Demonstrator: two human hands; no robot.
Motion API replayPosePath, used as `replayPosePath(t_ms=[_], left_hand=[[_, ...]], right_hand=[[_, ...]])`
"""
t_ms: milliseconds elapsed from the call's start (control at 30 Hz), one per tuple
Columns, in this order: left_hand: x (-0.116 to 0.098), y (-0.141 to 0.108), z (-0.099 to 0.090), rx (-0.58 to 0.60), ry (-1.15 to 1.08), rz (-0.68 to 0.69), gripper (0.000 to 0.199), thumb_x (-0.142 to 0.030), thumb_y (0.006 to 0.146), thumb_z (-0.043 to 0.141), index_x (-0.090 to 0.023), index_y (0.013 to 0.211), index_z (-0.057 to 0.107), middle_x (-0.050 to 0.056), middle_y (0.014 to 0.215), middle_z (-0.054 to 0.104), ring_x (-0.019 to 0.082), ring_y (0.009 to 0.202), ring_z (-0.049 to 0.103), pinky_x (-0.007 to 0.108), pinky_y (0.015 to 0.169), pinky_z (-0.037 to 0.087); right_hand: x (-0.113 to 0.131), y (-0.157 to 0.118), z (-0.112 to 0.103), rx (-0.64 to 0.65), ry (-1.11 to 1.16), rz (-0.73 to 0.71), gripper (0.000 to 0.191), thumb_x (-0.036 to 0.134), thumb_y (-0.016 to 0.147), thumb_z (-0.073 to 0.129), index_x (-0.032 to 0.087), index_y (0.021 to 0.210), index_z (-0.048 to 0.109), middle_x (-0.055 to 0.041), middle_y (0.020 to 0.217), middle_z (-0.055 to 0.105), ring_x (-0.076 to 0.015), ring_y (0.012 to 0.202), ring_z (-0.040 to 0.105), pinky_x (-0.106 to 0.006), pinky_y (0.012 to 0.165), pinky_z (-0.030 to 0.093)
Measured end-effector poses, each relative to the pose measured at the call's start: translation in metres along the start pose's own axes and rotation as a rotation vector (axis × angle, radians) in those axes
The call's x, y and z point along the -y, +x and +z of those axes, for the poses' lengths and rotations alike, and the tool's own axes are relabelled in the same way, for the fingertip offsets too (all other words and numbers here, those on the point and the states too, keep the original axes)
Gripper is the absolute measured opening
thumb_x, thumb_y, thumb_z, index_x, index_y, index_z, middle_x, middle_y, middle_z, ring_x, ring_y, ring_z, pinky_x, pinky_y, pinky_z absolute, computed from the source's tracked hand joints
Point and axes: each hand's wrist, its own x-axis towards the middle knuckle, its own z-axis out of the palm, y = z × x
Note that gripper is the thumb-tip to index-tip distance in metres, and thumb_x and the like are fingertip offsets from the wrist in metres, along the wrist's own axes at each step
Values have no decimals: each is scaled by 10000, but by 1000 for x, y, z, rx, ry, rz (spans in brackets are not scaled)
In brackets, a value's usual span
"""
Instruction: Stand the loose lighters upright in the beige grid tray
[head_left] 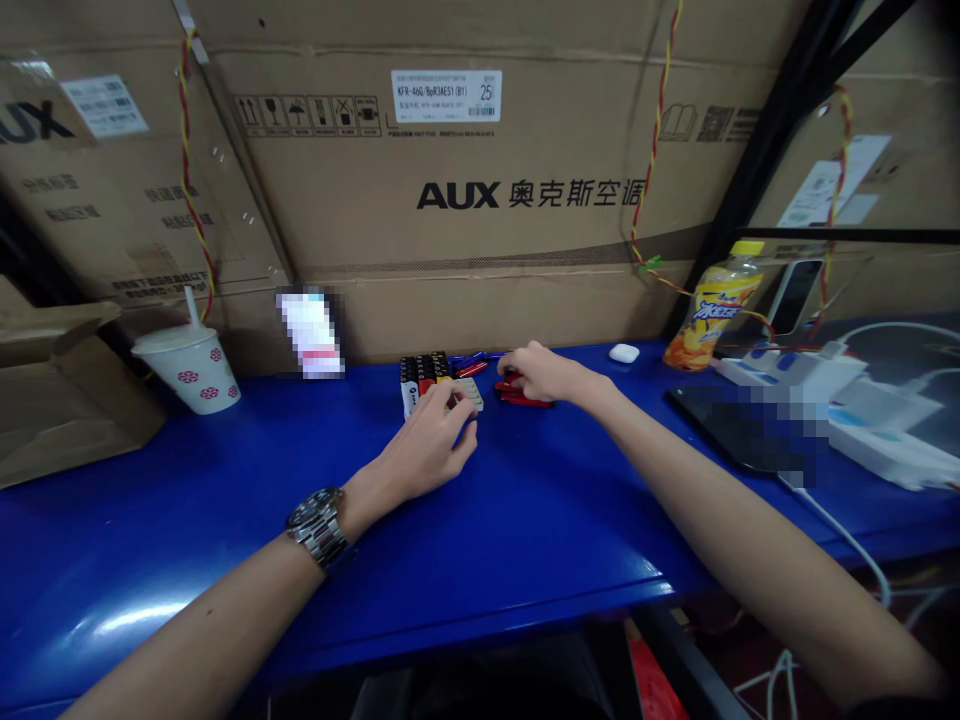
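Observation:
A tray of lighters [421,366] stands near the back of the blue table, its visible lighters upright with black tops. My left hand [431,435], with a metal watch on the wrist, lies over the tray's near right part. Its fingers bend onto the tray, and the thumb stands off to the right. At the tray's right end a pale slotted part [471,392] shows. Farther right, my right hand [544,372] reaches down with curled fingers onto a small pile of red lighters [525,397]. Its fingertips are partly hidden among them. Loose blue lighters [469,360] lie behind.
A lit phone [311,335] leans on a large cardboard box [525,250]. Left are a paper cup [187,370] with straw and a brown bag [67,390]. Right are a white earbud case [624,353], drink bottle [712,310], dark device [720,425] and power strips [885,445] with cables.

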Motion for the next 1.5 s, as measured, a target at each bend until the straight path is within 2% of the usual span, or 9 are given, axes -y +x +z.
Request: replayPosePath(t_ms=[200,333,533,667,800,1000,1133,1300,1500], left_hand=[[-1,1,2,-17,-136,-212,224,-320,927,415,-148,1038,505,106,973,566,196,835,581,369,772,493],[-1,3,4,4,-256,-413,249,-395,922,432,-167,1015,463,66,850,630,178,670,602,345,663,476],[-1,3,4,-99,-375,-507,158,-329,884,510,-205,878,413,42,826,668,190,728,644,317,647,464],[-2,4,2,-113,-420,-503,126,-271,860,535,-207,881,427,32,803,676,192,744,652,331,684,472],[-4,6,-1,-83,-364,-521,104,-254,864,502,-195,941,463,40,789,669,198,720,640,338,672,455],[-4,5,-2,-95,-339,-595,115,-280,874,468,-190,911,406,81,856,647,219,758,629,378,692,461],[0,3,3,-145,-412,-591,133,-251,878,461,-207,928,347,73,872,638,210,772,641,384,711,476],[5,2,8,-175,-535,-581,114,-203,897,410,-204,977,329,67,883,627,175,731,637,370,715,503],[5,2,7,-251,-506,-605,154,-248,917,379,-191,1058,357,31,800,596,156,643,584,336,663,473]], right_hand=[[21,1,-7,-266,842,-105,244,169,717,617,125,953,661,-51,780,686,-164,723,633,-306,707,491],[44,2,4,-193,1270,-149,306,234,657,719,133,937,645,-35,777,691,-149,710,643,-311,695,506],[57,4,18,-129,1529,-105,346,236,591,795,131,886,650,-37,752,694,-129,656,633,-289,637,500],[57,4,13,-131,1470,-112,300,319,638,776,130,827,638,-48,761,680,-135,679,622,-301,653,495],[46,-2,-6,-143,1144,-158,243,355,734,686,153,814,577,-17,740,631,-125,690,582,-293,667,473],[30,-17,-21,402,538,-201,304,419,683,707,168,734,544,4,652,590,-107,568,505,-237,515,371],[40,-21,-11,517,325,-176,320,439,636,737,169,708,581,2,641,603,-111,542,511,-238,487,345],[41,-17,-3,435,530,-280,192,293,729,665,171,804,537,-5,708,634,-122,613,564,-236,545,403],[32,-15,-5,230,890,-227,280,397,808,614,178,919,479,11,691,604,-112,597,563,-247,561,447]])
